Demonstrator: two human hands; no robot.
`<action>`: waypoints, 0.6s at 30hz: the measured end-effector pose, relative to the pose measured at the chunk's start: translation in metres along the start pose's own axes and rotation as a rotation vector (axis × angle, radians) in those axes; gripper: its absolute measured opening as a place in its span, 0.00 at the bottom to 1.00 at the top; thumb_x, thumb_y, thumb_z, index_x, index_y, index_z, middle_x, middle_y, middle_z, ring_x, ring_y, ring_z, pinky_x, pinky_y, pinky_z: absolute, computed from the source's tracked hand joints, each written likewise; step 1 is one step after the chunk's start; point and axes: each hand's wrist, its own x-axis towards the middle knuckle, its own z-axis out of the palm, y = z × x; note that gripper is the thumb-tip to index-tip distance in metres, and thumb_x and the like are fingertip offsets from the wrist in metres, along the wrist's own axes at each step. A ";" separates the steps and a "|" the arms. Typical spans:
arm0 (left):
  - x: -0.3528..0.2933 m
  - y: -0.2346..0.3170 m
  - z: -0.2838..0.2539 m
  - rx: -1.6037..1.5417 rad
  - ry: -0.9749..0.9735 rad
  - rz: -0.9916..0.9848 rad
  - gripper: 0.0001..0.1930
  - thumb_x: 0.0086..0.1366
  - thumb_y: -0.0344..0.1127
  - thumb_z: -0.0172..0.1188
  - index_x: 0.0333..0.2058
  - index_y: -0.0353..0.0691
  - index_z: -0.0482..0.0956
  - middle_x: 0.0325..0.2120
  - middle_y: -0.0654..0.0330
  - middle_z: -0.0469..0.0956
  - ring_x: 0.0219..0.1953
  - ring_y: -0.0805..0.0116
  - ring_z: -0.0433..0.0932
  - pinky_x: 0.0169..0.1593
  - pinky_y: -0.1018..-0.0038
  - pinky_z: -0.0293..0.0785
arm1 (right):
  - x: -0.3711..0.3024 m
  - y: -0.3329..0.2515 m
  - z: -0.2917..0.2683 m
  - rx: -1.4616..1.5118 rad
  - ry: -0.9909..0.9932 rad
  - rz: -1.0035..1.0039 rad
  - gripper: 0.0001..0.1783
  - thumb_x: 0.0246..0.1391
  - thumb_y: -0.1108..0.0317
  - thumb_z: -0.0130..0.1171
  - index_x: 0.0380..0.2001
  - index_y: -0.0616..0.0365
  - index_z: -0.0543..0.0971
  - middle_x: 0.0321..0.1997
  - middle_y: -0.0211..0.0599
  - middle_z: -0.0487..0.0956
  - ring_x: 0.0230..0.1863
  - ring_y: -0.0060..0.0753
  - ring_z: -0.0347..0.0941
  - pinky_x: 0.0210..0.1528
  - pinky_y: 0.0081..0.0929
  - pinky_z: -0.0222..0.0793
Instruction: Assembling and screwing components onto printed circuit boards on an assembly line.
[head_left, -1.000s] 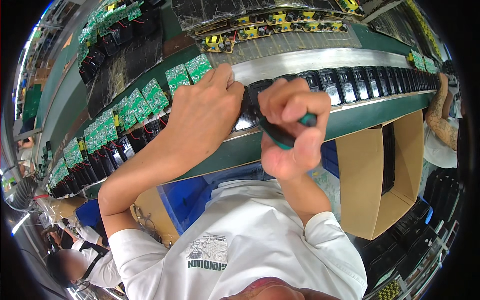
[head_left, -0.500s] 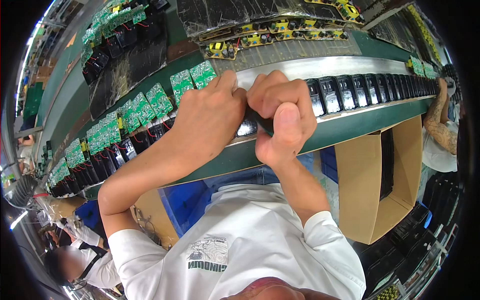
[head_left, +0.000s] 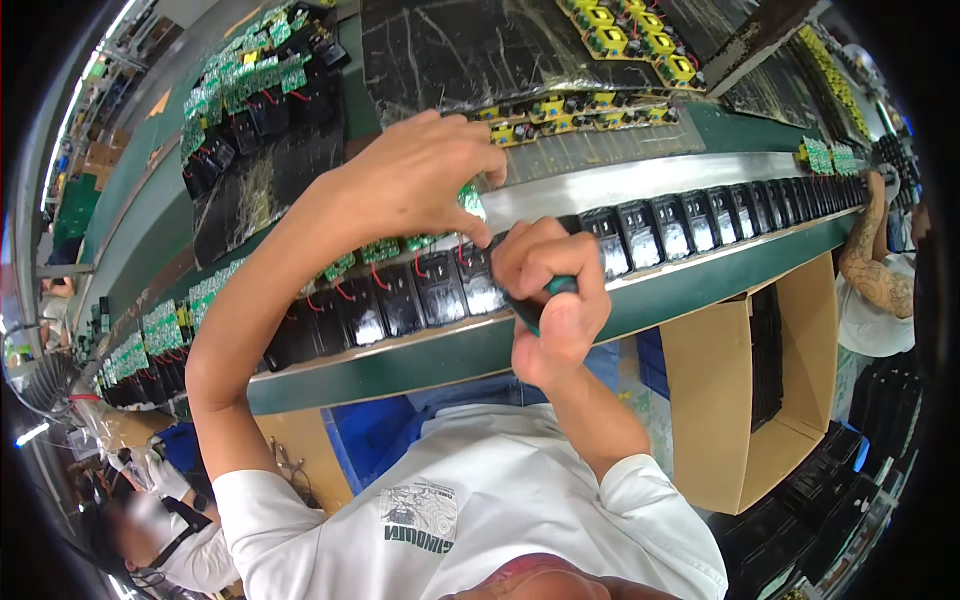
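Note:
My right hand (head_left: 560, 300) is closed around a tool with a dark green and black handle (head_left: 562, 285); its working end is hidden. It is over the row of black plastic housings (head_left: 440, 298) along the bench edge. Up and to the left, my left hand (head_left: 425, 170) has its thumb and fingers apart. A green circuit board (head_left: 472, 202) shows in the gap between thumb and forefinger; whether they touch it I cannot tell. More green boards (head_left: 215, 285) stand along the row to the left, joined by red wires to their housings.
Housings without boards (head_left: 690, 225) run right along a metal strip (head_left: 600, 180). Boards with yellow parts (head_left: 605, 40) lie on a dark mat (head_left: 470, 50) at the back. A cardboard box (head_left: 705, 400) stands below the bench on the right. Another person's tattooed arm (head_left: 865, 240) is far right.
My left hand has moved up and away from my right, and its fingers have opened out. My right hand, still closed on the tool, has shifted slightly down and left. The view has tilted.

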 end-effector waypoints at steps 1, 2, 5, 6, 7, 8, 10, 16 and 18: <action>0.002 0.001 -0.005 -0.021 0.058 0.008 0.12 0.53 0.38 0.74 0.36 0.45 0.84 0.35 0.65 0.81 0.35 0.62 0.80 0.37 0.66 0.76 | 0.001 -0.001 -0.001 -0.004 0.001 -0.020 0.17 0.69 0.52 0.49 0.34 0.55 0.68 0.29 0.37 0.69 0.29 0.30 0.59 0.35 0.30 0.59; 0.007 0.002 -0.010 -0.044 0.116 0.020 0.13 0.54 0.38 0.74 0.37 0.45 0.84 0.35 0.65 0.81 0.35 0.62 0.80 0.38 0.66 0.76 | 0.002 -0.004 -0.002 -0.014 0.022 -0.008 0.18 0.69 0.52 0.50 0.34 0.55 0.68 0.29 0.37 0.70 0.29 0.31 0.60 0.35 0.31 0.60; 0.048 -0.015 -0.035 -0.127 0.189 -0.298 0.14 0.59 0.41 0.73 0.43 0.45 0.86 0.41 0.65 0.82 0.39 0.62 0.80 0.46 0.70 0.76 | 0.008 -0.018 -0.012 0.032 0.047 -0.022 0.23 0.68 0.43 0.54 0.37 0.54 0.71 0.31 0.38 0.73 0.29 0.33 0.63 0.35 0.32 0.62; 0.062 -0.038 -0.039 -0.108 0.213 -0.302 0.14 0.59 0.41 0.73 0.43 0.45 0.86 0.41 0.65 0.82 0.39 0.62 0.80 0.46 0.70 0.76 | 0.009 -0.029 -0.010 0.038 0.066 0.022 0.24 0.68 0.41 0.55 0.39 0.53 0.71 0.32 0.38 0.73 0.30 0.33 0.63 0.35 0.32 0.63; 0.082 -0.076 -0.034 0.035 0.428 -0.316 0.14 0.61 0.41 0.71 0.43 0.45 0.85 0.42 0.64 0.81 0.39 0.61 0.80 0.47 0.70 0.76 | 0.014 -0.035 -0.013 0.057 0.031 -0.021 0.25 0.68 0.40 0.55 0.40 0.53 0.71 0.33 0.38 0.72 0.30 0.33 0.63 0.35 0.32 0.63; 0.102 -0.109 -0.030 0.175 0.645 -0.324 0.13 0.63 0.42 0.69 0.44 0.46 0.85 0.44 0.64 0.80 0.40 0.60 0.81 0.48 0.70 0.76 | 0.015 -0.035 -0.018 0.108 0.044 -0.123 0.16 0.63 0.58 0.52 0.40 0.63 0.74 0.34 0.44 0.76 0.30 0.35 0.67 0.35 0.35 0.67; 0.132 -0.171 -0.017 0.319 0.752 -0.348 0.13 0.64 0.43 0.68 0.45 0.46 0.85 0.44 0.62 0.80 0.41 0.58 0.81 0.48 0.67 0.76 | 0.016 -0.043 -0.023 0.126 0.065 -0.121 0.18 0.64 0.55 0.53 0.39 0.62 0.75 0.34 0.44 0.75 0.30 0.35 0.66 0.34 0.35 0.66; 0.202 -0.262 0.003 0.597 0.878 -0.455 0.14 0.66 0.44 0.63 0.46 0.46 0.82 0.44 0.57 0.80 0.43 0.49 0.80 0.47 0.57 0.76 | 0.017 -0.065 -0.055 -0.028 0.084 -0.066 0.19 0.66 0.50 0.55 0.42 0.57 0.72 0.34 0.39 0.73 0.30 0.31 0.65 0.34 0.31 0.64; 0.203 -0.263 0.003 0.513 0.758 -0.505 0.14 0.66 0.43 0.63 0.45 0.44 0.82 0.43 0.54 0.80 0.43 0.46 0.80 0.48 0.54 0.76 | 0.017 -0.070 -0.058 -0.083 0.117 0.010 0.21 0.68 0.45 0.55 0.42 0.52 0.69 0.34 0.36 0.71 0.30 0.28 0.64 0.33 0.28 0.62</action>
